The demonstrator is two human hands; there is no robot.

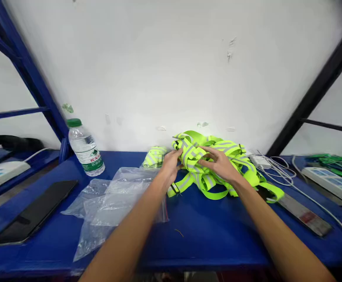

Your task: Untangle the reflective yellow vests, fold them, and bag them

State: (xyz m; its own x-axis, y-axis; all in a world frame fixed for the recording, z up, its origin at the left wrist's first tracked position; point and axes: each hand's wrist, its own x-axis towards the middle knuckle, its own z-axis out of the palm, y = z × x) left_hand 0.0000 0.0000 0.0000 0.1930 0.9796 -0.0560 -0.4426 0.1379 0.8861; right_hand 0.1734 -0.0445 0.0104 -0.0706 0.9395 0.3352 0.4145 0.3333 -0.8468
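Observation:
A tangled heap of neon yellow straps [232,152] with silver-grey stripes lies on the blue tabletop [206,235] against the wall. My left hand [171,166] grips the left side of the heap, its fingers closed on the straps. My right hand [219,164] rests against the front of the heap with its fingers apart. Behind my left hand is a clear bag [154,156] with a folded yellow strap inside. Several flat clear plastic bags [115,199] are spread left of my hands, partly behind my left forearm.
A water bottle [87,150] with a green cap stands at the back left. A black phone [34,213] lies at the left. On the right are a grey flat device [303,211], white cables [279,172] and a power strip [332,184]. Metal posts flank the tabletop.

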